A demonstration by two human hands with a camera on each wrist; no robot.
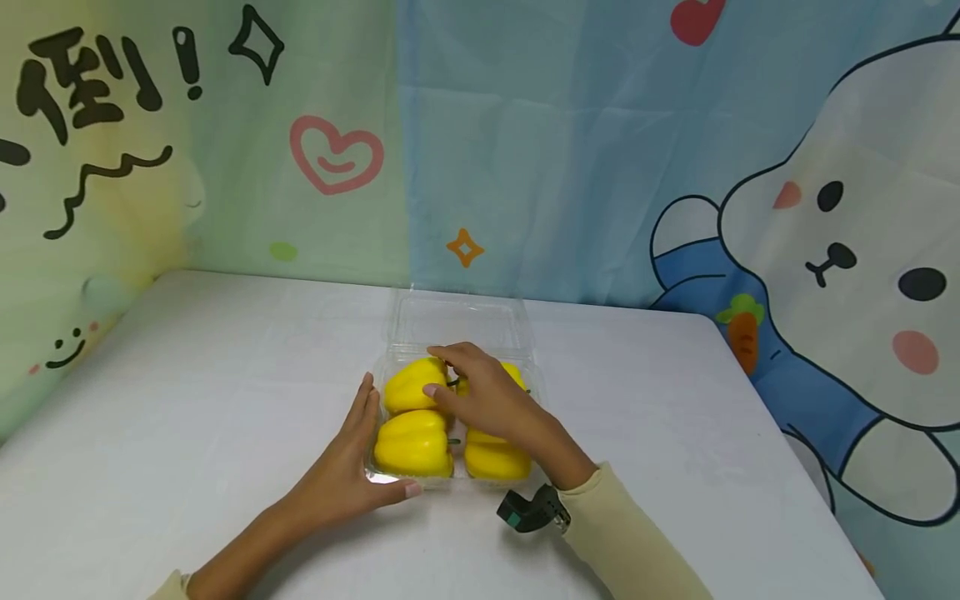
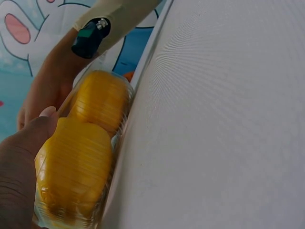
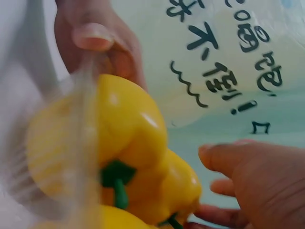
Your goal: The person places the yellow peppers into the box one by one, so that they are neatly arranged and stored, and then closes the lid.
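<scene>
A clear plastic clamshell box (image 1: pixel 525 482) holds several yellow bell peppers with green stems, its lid (image 1: pixel 461 321) folded back behind it. My left hand (image 1: pixel 352 462) spans the near left corner, fingers straight along the left wall and thumb along the front rim, beside the front left pepper (image 1: pixel 412 443). Over the box, my right hand (image 1: pixel 495 393) reaches from the right to the back left pepper (image 1: pixel 412 385), fingers and thumb spread at its stem end. It partly covers the right-hand peppers. In the right wrist view, the right thumb (image 3: pixel 214 157) stands apart from the peppers.
The box stands on a white-covered table (image 1: pixel 225 375), near its back edge. Behind hangs a printed cloth backdrop (image 1: pixel 525 150) with cartoon figures. A dark wrist camera (image 1: pixel 532 510) hangs below my right wrist, close to the box's front right corner.
</scene>
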